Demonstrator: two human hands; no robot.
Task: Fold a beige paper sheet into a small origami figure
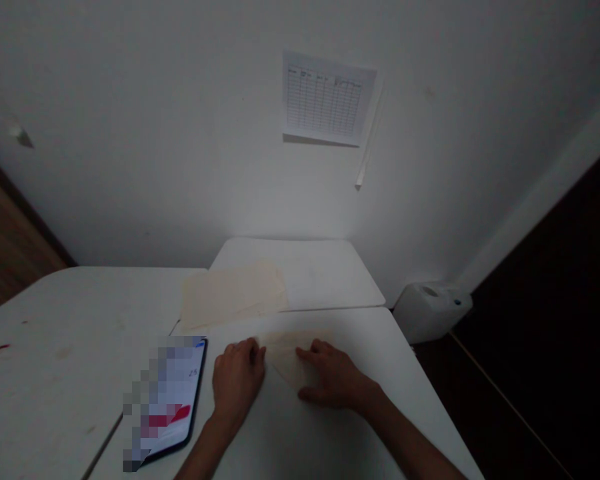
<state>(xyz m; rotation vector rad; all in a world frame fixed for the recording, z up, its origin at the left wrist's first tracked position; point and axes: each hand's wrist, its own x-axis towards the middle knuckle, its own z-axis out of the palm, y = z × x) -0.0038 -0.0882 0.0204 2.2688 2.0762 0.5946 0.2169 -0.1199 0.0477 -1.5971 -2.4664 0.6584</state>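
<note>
- My left hand (237, 381) rests palm down at the left corner of the folded pale sheet (286, 353). Its fingers bend down at the sheet's edge; I cannot tell whether they pinch it.
- My right hand (333, 377) lies open, with its fingers spread on the sheet's right side.
- The 2 hands are apart, with the sheet's lower point between them. Neither hand is visibly clamped on the sheet.
- The sheet lies flat on the near white table (360, 413).
- A phone (173, 393) with a blurred screen lies just left of my left hand.
- A second pale sheet (233, 295) lies beyond the first, across the join with the far white table (330, 273).
- Risk: the sheet appears thin, so uneven hand pressure could crease or tear it.
- Risk: a leftward slide of my left hand could strike the phone.
- Risk: a forward push could drive the first sheet into the second.
- Edge: the near table's right edge runs past my right forearm, with a dark floor (505, 373) beyond it. An item pushed over could drop.
- Room: the widest moving room lies on the tabletop to the right of my right hand, up to that edge.
</note>
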